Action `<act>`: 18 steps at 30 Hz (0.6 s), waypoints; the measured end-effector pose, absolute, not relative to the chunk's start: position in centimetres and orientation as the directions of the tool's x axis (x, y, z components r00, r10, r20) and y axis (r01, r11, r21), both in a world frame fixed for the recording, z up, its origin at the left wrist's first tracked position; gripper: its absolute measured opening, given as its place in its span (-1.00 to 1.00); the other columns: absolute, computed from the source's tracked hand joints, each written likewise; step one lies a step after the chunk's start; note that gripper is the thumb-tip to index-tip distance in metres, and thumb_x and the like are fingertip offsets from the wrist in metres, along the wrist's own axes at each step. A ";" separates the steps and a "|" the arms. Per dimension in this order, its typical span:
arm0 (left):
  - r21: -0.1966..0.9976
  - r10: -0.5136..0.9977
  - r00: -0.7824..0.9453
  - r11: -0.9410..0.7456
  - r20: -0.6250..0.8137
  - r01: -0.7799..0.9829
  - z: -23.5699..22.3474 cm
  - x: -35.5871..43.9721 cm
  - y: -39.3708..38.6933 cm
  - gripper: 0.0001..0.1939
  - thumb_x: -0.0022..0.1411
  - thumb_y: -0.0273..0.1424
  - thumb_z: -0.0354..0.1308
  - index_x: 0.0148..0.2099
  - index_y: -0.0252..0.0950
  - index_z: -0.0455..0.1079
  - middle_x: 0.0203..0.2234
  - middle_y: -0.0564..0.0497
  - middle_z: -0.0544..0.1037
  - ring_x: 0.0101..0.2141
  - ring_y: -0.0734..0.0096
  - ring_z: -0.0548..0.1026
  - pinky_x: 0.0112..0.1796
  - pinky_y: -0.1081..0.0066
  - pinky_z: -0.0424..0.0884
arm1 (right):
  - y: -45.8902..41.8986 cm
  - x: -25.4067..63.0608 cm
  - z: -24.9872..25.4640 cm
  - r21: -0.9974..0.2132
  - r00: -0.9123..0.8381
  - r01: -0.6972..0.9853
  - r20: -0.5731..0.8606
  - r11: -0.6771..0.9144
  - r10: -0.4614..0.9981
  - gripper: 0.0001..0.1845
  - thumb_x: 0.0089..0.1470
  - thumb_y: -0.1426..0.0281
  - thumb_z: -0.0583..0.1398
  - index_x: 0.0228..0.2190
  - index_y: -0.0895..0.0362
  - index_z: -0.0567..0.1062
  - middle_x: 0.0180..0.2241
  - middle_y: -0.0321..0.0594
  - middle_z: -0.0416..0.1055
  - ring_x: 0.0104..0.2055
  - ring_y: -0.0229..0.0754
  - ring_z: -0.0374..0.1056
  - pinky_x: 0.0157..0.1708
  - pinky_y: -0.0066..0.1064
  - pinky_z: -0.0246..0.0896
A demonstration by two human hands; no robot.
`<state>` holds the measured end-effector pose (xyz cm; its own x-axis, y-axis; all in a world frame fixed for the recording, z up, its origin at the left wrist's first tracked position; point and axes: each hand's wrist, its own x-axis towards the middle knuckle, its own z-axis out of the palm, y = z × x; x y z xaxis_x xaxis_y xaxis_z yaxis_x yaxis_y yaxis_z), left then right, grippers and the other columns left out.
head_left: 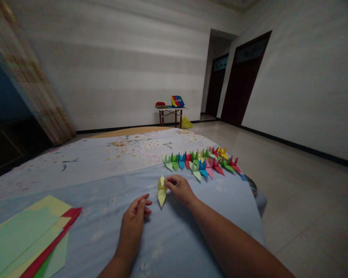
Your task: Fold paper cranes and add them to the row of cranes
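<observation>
At far left, a loose pile of coloured paper sheets (26,231), pale green and yellow with a red edge showing, lies on the light blue cloth (174,243), and behind it hangs a patterned curtain (42,87). Near the middle, the left hand (136,212) is bare, its bent fingers loosely parted, just beside the pale yellow origami crane (161,195). That crane is near the middle of the blue cloth, one point toward the person; whether it touches the cloth I cannot tell. From its right side, the right hand (179,189) pinches it narrowly between thumb and fingertips. Beyond that hand, origami cranes in green, blue, red, pink and yellow (202,168) stand crowded in rows, reaching toward the table's right edge. Farther right, a dark brown door (245,83) is set in the white wall (304,77).
</observation>
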<state>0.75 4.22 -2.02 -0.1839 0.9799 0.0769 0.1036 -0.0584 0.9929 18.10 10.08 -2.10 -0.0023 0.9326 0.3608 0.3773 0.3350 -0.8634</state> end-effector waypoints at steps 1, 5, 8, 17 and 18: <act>0.993 0.981 -0.179 -0.058 0.075 0.100 -2.1 0.7 4.3 -0.49 -0.02 -0.03 0.12 -0.17 -0.33 0.44 -0.45 -0.04 0.52 -0.52 0.41 0.40 -0.49 0.42 0.34 | 10.0 18.4 -1.7 -0.846 -0.012 0.395 0.384 0.357 0.923 -0.85 -0.05 0.38 0.15 -0.43 0.14 0.52 -0.45 -0.26 0.40 -0.40 -0.27 0.26 -0.35 -0.45 0.14; 0.995 0.983 -0.169 -0.057 0.070 0.079 -2.2 0.8 4.4 -0.49 -0.02 -0.03 0.12 -0.17 -0.34 0.43 -0.45 -0.03 0.51 -0.53 0.43 0.38 -0.49 0.43 0.34 | 9.9 20.4 0.1 -0.793 -0.044 0.495 0.384 0.354 0.922 -0.83 -0.01 0.40 0.12 -0.36 0.13 0.50 -0.43 -0.27 0.41 -0.39 -0.27 0.29 -0.36 -0.47 0.16; 0.996 0.982 -0.181 -0.052 0.063 0.068 -1.9 0.9 4.2 -0.47 -0.05 -0.01 0.13 -0.19 -0.34 0.43 -0.46 -0.03 0.50 -0.54 0.43 0.37 -0.51 0.43 0.33 | 10.4 22.9 1.3 -0.632 -0.100 0.701 0.371 0.329 0.923 -0.81 0.03 0.45 0.09 -0.32 0.15 0.48 -0.40 -0.25 0.44 -0.37 -0.28 0.32 -0.35 -0.49 0.16; 0.996 0.984 -0.159 -0.070 0.079 0.062 -2.2 0.8 4.3 -0.47 -0.05 0.00 0.14 -0.18 -0.33 0.44 -0.47 -0.03 0.51 -0.54 0.41 0.39 -0.52 0.43 0.35 | 12.7 27.7 3.8 -0.404 -0.084 0.891 0.305 0.209 0.949 -0.81 -0.03 0.48 0.13 -0.38 0.10 0.54 -0.34 -0.22 0.50 -0.25 -0.17 0.34 -0.24 -0.41 0.07; 0.995 0.983 -0.162 -0.074 0.083 0.062 -2.3 0.8 4.3 -0.47 -0.05 0.00 0.14 -0.19 -0.33 0.44 -0.47 -0.03 0.51 -0.54 0.41 0.40 -0.52 0.43 0.35 | 12.9 27.8 3.8 -0.383 -0.075 0.904 0.294 0.189 0.953 -0.81 -0.03 0.46 0.13 -0.38 0.08 0.54 -0.34 -0.22 0.50 -0.23 -0.16 0.34 -0.23 -0.40 0.06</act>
<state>0.79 4.34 -2.32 -0.1622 0.9833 0.0829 0.0621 -0.0737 0.9953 27.75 12.85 3.82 -0.0750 0.9530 0.2937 0.9041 0.1892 -0.3831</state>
